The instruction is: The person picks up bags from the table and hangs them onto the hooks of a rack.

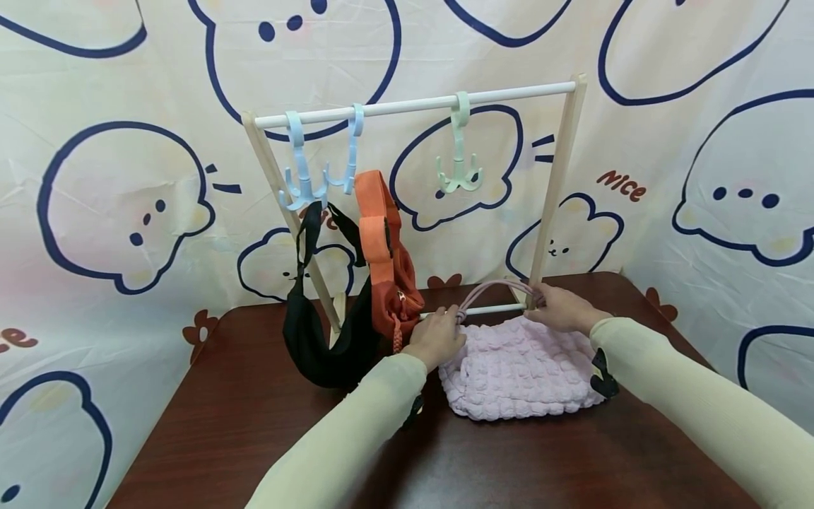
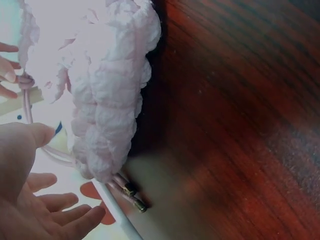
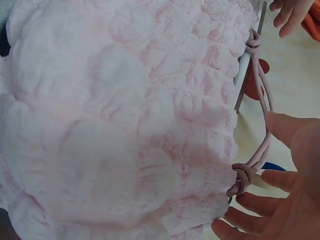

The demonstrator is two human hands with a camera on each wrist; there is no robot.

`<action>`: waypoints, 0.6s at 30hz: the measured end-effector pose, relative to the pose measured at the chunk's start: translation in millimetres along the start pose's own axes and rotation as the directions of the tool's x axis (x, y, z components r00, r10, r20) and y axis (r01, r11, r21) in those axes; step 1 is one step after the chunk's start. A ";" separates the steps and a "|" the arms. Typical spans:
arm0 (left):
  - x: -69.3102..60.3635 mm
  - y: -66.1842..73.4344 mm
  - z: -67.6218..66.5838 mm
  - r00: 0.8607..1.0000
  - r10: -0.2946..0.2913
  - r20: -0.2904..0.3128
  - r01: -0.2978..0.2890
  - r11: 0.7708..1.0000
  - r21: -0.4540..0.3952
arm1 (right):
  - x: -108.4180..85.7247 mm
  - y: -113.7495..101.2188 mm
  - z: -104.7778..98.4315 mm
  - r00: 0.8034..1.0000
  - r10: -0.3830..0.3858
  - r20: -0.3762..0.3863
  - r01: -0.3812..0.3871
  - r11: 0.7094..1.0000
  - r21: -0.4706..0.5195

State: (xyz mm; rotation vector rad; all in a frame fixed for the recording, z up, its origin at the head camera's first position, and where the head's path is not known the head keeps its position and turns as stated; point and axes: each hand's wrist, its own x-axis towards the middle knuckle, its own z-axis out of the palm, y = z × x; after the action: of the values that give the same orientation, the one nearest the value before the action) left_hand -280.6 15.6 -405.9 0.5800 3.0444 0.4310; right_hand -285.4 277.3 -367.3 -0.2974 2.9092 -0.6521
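A pale pink quilted, puffy bag [image 1: 521, 371] lies on the brown table, its doubled cord handle [image 1: 492, 286] arching up at the far side. By the handle's left end is my left hand [image 1: 435, 338]; the left wrist view shows its fingers spread, with nothing gripped. My right hand [image 1: 559, 309] is at the handle's other end. In the right wrist view its thumb [image 3: 285, 127] meets the cord and the straight fingers lie near the knot [image 3: 242, 179]. Metal-tipped cord ends [image 2: 131, 192] hang from the bag in the left wrist view.
A white-railed wooden rack [image 1: 413, 106] stands behind. Two blue hooks [image 1: 304, 180] and a green hook [image 1: 459, 152] hang on its rail. A black bag [image 1: 327, 353] and an orange bag [image 1: 388, 276] hang at left. A printed cloth [image 1: 114, 339] surrounds the table [image 1: 210, 424].
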 end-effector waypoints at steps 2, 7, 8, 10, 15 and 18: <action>1.2 -0.5 1.6 1.000 -0.006 0.002 0.006 1.000 -0.008 | 0.0 -0.3 0.2 1.000 0.003 -0.001 -0.003 1.000 0.005; 4.6 -1.8 5.5 1.000 -0.024 0.010 0.024 0.999 -0.034 | 1.3 0.5 1.5 1.000 0.021 -0.017 -0.021 1.000 0.003; 5.0 -1.9 6.1 1.000 -0.027 0.009 0.027 0.999 -0.045 | 1.9 1.1 1.7 0.999 0.027 -0.024 -0.027 1.000 -0.007; 6.2 -2.3 7.6 0.999 -0.034 0.012 0.034 0.998 -0.060 | 3.4 1.9 2.5 0.999 0.038 -0.035 -0.039 0.999 -0.026; 9.5 -3.5 11.9 0.998 -0.044 0.047 0.049 0.993 -0.109 | 6.0 4.9 4.5 0.997 0.055 -0.053 -0.058 0.997 -0.050; 11.6 -4.5 15.5 0.995 -0.046 0.089 0.058 0.989 -0.136 | 6.5 6.1 5.8 0.997 0.052 -0.059 -0.055 0.998 -0.042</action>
State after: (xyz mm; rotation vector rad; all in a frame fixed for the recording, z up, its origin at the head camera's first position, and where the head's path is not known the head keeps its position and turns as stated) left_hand -292.0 19.9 -421.6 0.4973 2.9115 0.5929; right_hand -291.6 278.9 -375.8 -0.2082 2.9782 -0.5991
